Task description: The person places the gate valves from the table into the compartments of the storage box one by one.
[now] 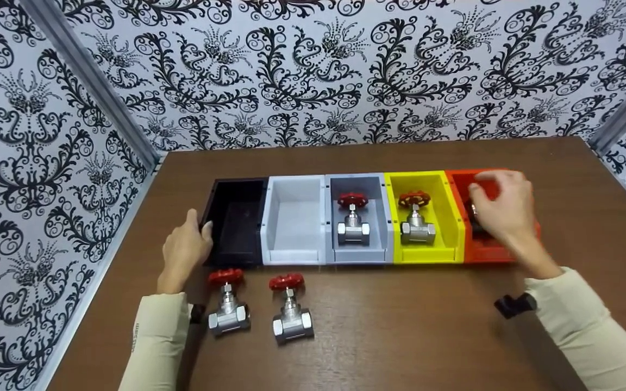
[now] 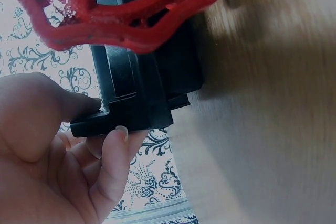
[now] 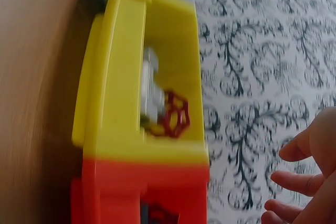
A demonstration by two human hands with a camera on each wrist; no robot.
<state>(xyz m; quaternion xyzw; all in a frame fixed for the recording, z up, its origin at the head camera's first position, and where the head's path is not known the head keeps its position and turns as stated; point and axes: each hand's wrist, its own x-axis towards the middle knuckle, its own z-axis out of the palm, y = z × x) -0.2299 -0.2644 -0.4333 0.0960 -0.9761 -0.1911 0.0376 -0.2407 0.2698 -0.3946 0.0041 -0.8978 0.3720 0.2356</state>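
My left hand [image 1: 185,247] is at the left side of the black bin [image 1: 237,217]; in the left wrist view its thumb and fingers pinch the bin's edge. My right hand [image 1: 506,203] is over the red bin [image 1: 495,254], fingers bent and apart, holding nothing; it partly hides the bin's inside. In the right wrist view a dark red handwheel [image 3: 160,214] shows in that bin. One metal gate valve [image 1: 353,231] with a red handwheel lies in the grey bin [image 1: 381,217], another valve [image 1: 417,231] in the yellow bin [image 1: 446,233].
Two more red-wheeled valves, one on the left [image 1: 229,312] and one to its right [image 1: 292,320], lie on the brown table [image 1: 400,326] before the bins. The white bin [image 1: 296,217] joins the black and grey ones. Patterned walls [image 1: 340,70] enclose the back and sides.
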